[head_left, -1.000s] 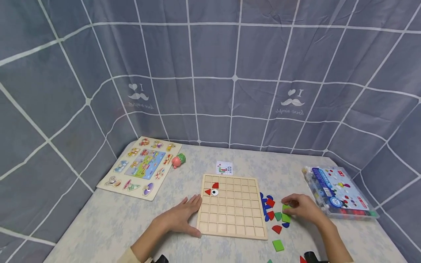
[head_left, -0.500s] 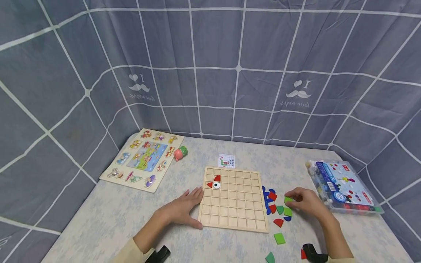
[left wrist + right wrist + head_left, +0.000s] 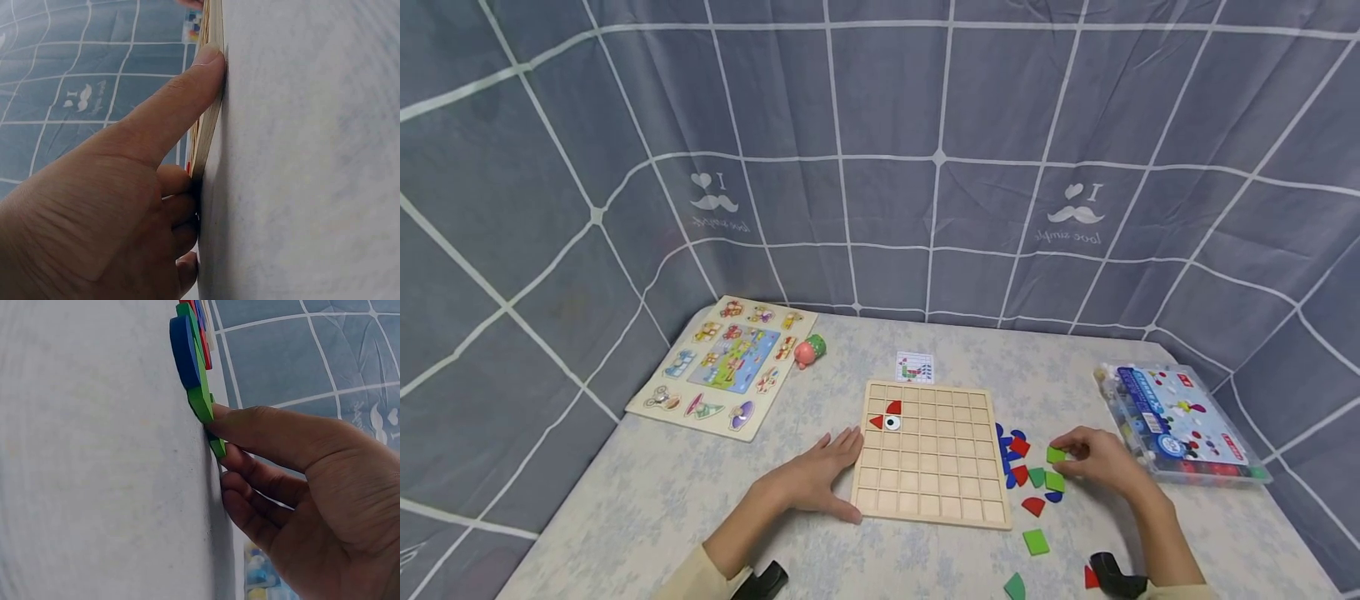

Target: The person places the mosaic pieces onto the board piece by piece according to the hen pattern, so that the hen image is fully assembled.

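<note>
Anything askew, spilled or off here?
Mainly the curtain: its printed lettering reads backwards, so the cloth may be hung wrong side out. Also, a red piece lies away from the cluster of loose pieces, partly hidden by the black wrist mount. No damage shows on the board.

I'm getting soft, even light in the head view, curtain [image 3: 887, 100] lines bowing toward 9 and 3 o'clock, wrist views dimmer, tabletop [image 3: 312, 156] blurred at 3 o'clock left, 9 right.
</note>
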Demonstrator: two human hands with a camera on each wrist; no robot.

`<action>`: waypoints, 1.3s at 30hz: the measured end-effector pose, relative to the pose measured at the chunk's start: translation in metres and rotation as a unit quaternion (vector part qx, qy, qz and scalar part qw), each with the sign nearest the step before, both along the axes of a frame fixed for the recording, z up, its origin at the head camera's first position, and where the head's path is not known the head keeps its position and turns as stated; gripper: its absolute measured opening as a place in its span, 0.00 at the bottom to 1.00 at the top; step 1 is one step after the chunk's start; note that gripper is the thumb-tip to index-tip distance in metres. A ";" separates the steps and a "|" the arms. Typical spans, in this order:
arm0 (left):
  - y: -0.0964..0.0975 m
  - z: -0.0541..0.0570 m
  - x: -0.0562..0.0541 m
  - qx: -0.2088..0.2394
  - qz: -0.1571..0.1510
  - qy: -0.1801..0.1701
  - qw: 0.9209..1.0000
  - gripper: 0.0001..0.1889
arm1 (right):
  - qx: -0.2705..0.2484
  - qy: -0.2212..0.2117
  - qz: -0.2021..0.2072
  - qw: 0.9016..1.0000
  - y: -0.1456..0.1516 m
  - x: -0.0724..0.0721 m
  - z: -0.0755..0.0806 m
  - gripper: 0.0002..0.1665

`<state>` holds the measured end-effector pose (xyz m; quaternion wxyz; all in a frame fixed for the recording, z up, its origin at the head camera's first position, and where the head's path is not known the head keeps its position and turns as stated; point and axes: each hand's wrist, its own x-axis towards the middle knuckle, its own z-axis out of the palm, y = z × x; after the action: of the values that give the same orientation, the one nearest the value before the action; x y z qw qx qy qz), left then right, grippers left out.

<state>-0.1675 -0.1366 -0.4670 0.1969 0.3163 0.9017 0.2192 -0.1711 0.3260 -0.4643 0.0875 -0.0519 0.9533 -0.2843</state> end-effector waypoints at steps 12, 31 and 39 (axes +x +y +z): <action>0.001 0.000 -0.001 0.000 0.004 -0.006 1.000 0.60 | -0.008 0.013 -0.010 1.000 -0.003 0.001 0.005 0.20; 0.001 -0.001 0.001 0.005 0.011 -0.014 1.000 0.60 | -0.041 0.075 0.114 0.990 -0.079 -0.001 0.033 0.14; 0.000 -0.001 0.000 0.002 0.011 -0.010 1.000 0.61 | -0.057 0.095 0.170 0.979 -0.124 -0.008 0.039 0.15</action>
<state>-0.1678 -0.1365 -0.4682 0.2025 0.3049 0.9026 0.2264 -0.1792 0.2023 -0.4250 0.0404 -0.2450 0.9168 -0.3126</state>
